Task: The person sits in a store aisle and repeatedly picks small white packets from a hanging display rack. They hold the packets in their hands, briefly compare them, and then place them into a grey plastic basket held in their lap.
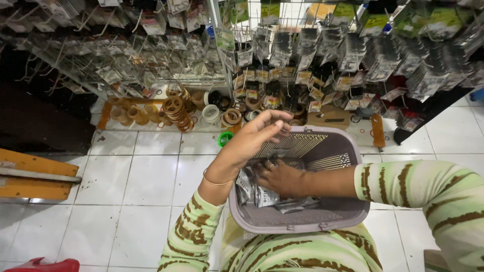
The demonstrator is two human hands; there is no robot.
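**A:** The wire display racks (322, 55) were seen first, filling the whole top of the view, hung thick with small packets on hooks. Why was the basket kept so close under them?

**B:** It was judged that the grey slotted basket (312, 221) was rested on the lap so that both hands were left free. Its near rim was pressed against the striped clothing, its far rim was pointed at the racks.

**A:** And the room around it?

**B:** White floor tiles (146, 176) were left open to the left, up to the orange wooden bench (35, 174) at the edge. Ahead, the way was narrowed by the spools and rings (176, 111) stacked along the foot of the racks, with a green roll (225, 138) lying just beside the basket's far left corner.

**A:** The hands, then.

**B:** The left hand (257, 136) was raised above the basket's far rim, its grip loosely curled, fingertips drawn together near the thumb; whether anything was pinched there could not be told. The right hand (282, 177) was laid down inside the basket, its grip pressed flat onto the silver packets (259, 194), fingers spread over them, not closed round any.

**A:** So the packets were where?

**B:** Piled in the basket's left half, against the wall, some hidden under the right hand.
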